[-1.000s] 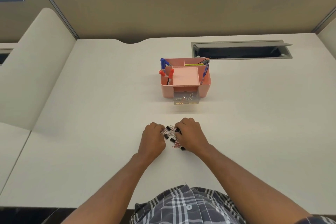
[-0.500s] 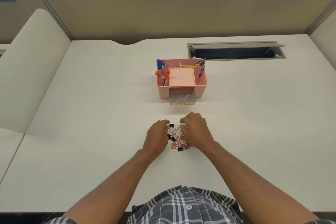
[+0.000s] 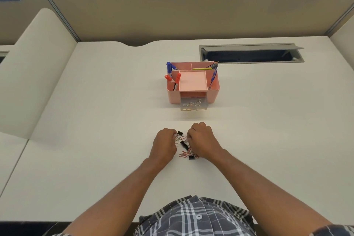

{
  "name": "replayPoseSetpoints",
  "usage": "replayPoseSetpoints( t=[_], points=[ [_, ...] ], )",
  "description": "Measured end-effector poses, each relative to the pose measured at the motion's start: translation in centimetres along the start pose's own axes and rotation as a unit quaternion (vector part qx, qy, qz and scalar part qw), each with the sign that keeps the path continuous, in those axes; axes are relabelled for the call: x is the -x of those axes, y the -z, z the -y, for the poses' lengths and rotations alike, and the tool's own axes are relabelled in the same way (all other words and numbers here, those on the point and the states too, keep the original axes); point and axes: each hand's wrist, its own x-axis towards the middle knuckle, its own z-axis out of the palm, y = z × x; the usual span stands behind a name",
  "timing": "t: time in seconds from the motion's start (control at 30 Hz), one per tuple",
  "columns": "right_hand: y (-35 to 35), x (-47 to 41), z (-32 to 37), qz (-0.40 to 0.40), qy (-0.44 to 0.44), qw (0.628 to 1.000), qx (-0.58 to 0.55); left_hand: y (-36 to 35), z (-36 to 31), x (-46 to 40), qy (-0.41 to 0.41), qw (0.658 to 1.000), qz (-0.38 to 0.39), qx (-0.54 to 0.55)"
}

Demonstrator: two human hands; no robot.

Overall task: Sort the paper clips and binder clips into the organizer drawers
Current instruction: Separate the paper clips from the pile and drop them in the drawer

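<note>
Resting on white desk (image 3: 95,140) | beige cubicle partition (image 3: 172,9) behind | both hands' fingers curled, grip unclear

Head camera looks forward and down over the desk (image 3: 95,140), close above.

A grey-and-white plaid shirt (image 3: 195,216) with a white button (image 3: 199,216); forearms bare.

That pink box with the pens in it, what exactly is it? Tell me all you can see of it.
The pink organizer is a rounded plastic-looking desk caddy standing upright on the white desk, beyond both hands and untouched by them. Open compartments surround a flat square top; they hold red and blue markers on the left and pencils at the back. From its front, a clear drawer is pulled out, with paper clips inside.
</note>
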Motion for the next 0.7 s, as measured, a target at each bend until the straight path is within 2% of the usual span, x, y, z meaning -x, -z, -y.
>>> replayPoseSetpoints(
  t=[0.17, 0.33, 0.43, 0.7],
  points=[
    [0.8, -0.2, -0.8, -0.02, -0.014, 0.999, -0.029, 0.2, 0.1, 0.0, 0.03, 0.999, -0.025, 0.03],
    [0.6, -0.3, 0.0, -0.009, 0.025, 0.999, -0.045, 0.1, 0.3, 0.0, 0.053, 0.996, -0.029, 0.061],
    [0.3, -0.4, 0.5, -0.002, 0.037, 0.999, -0.015, 0.1, 0.3, 0.1, 0.062, 0.995, -0.028, 0.071],
    [0.7, -0.3, 0.0, 0.037, 0.002, 0.999, -0.009, -0.1, 0.4, 0.4, 0.056, 0.994, -0.028, 0.084]
  ],
)
